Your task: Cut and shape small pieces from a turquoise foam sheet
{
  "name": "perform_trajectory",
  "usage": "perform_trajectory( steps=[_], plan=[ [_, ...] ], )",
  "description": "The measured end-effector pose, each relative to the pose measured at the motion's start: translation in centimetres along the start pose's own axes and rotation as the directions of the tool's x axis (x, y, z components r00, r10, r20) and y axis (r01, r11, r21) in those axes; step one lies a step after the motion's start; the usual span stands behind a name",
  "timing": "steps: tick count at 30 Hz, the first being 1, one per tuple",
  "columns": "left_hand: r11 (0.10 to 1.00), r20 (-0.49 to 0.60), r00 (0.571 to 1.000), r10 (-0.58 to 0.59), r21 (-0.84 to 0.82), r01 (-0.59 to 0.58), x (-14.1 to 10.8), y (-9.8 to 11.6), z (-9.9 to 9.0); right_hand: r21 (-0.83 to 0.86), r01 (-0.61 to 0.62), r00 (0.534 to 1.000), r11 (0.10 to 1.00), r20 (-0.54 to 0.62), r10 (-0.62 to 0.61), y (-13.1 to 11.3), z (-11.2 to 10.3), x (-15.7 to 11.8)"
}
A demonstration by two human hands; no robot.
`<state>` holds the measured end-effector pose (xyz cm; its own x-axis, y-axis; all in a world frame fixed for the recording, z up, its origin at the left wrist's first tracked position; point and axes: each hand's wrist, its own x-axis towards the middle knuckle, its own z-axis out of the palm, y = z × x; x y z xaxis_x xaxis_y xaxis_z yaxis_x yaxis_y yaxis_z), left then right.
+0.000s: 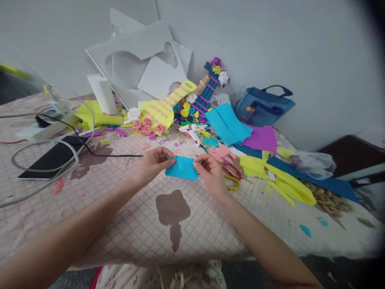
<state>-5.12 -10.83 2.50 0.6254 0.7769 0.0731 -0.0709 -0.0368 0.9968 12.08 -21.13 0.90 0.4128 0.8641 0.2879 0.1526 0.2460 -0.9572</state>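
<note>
A small blue rectangle (182,168), paper or felt by its look, is held up over the table between my two hands. My left hand (156,161) pinches its upper left corner between thumb and fingers. At the upper right corner, my right hand (210,170) grips it the same way. Just beyond stands a white glue gun (191,133) on the table. Scissors with red and yellow handles (233,181) lie beside my right hand, partly hidden by it.
Yellow (164,106) and blue (207,94) guitar-shaped crafts lean at the back. Blue sheets (228,123), a purple sheet (261,138) and yellow strips (281,184) lie to the right, near a blue bag (263,106). Leftward are a black tablet-like slab (49,158), cables and a power strip (45,127).
</note>
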Motion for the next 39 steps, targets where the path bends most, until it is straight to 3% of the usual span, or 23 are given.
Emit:
perform_trajectory(
  steps=[6, 12, 18, 25, 30, 39],
  plan=[
    [0.998, 0.045, 0.999, 0.010, -0.056, -0.008, 0.1, 0.3, -0.1, -0.039, 0.039, 0.999, 0.998, -0.024, -0.040, -0.2, 0.0, -0.3],
    [0.998, 0.131, 0.990, -0.047, -0.045, 0.054, -0.4, 0.8, 0.3, -0.190, 0.213, 0.976, 0.958, -0.012, -0.219, -0.3, 0.2, -1.0],
    [0.998, 0.069, 0.996, -0.058, -0.027, 0.060, -0.9, 0.6, 1.1, -0.270, 0.364, 0.930, 0.891, 0.055, -0.363, 0.0, 0.5, -1.5],
    [0.995, 0.007, 0.999, -0.051, -0.090, 0.051, -0.7, 0.0, 0.9, -0.240, 0.319, 0.946, 0.917, 0.029, -0.322, 0.0, 0.7, -1.6],
    [0.973, 0.056, 0.996, -0.068, -0.216, 0.078, -0.2, -0.4, 0.3, -0.194, 0.249, 0.966, 0.949, -0.017, -0.257, -0.3, 0.7, -1.6],
    [0.964, 0.125, 0.989, -0.075, -0.246, 0.104, -0.1, 0.0, 0.0, -0.146, 0.185, 0.978, 0.972, -0.074, -0.197, -0.9, 0.7, -1.3]
  ],
)
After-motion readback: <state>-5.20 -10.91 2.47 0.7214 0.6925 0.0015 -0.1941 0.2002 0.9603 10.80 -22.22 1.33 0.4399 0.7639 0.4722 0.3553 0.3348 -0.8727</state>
